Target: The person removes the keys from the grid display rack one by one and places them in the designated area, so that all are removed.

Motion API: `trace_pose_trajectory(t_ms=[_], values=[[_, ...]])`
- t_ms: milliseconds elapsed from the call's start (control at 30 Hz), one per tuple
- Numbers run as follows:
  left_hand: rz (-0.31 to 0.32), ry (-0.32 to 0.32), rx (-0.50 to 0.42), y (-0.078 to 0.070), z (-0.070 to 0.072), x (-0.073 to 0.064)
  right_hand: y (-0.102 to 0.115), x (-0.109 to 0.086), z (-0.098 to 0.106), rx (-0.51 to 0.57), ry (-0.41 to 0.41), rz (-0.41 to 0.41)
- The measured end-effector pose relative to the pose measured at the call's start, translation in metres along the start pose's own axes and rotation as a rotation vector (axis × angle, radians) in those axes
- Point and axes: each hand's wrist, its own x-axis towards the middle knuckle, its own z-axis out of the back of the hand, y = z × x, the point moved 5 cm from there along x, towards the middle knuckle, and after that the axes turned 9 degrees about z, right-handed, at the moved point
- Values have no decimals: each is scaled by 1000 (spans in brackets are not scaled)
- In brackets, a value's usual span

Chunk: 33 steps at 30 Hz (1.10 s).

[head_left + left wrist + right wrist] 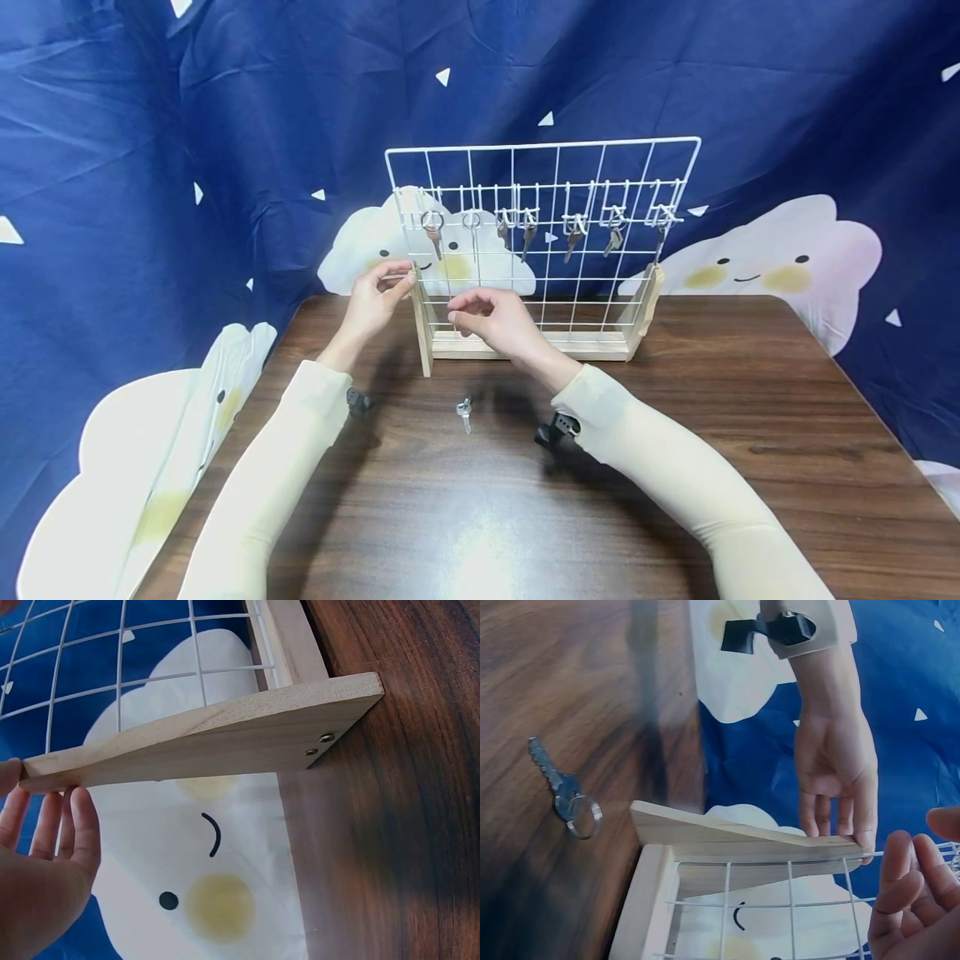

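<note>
Left grip pinches rack, key nearby.

Head view looks forward and down from farthest off onto table and wire rack; left wrist view faces the left end panel closely from outside, right wrist view closely from inside, that panel common to all three.

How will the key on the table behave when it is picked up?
The key looks metallic and thin, so probably stiff and light. Its ring, attached at one end, may swing. Lying flat on the wood-grain tabletop, it seems unlikely to roll.
</note>
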Motion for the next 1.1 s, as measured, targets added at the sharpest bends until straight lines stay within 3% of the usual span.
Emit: trace_pose_trajectory(t_ms=[333,633,1100], values=[[-7,2,-13,1,0,1,12,11,3,28,-64,12],[-32,-2,-28,27,3,19,20,23,3,139,-146,38],[-42,-23,-19,29,1,19,23,37,6,139,-260,61]])
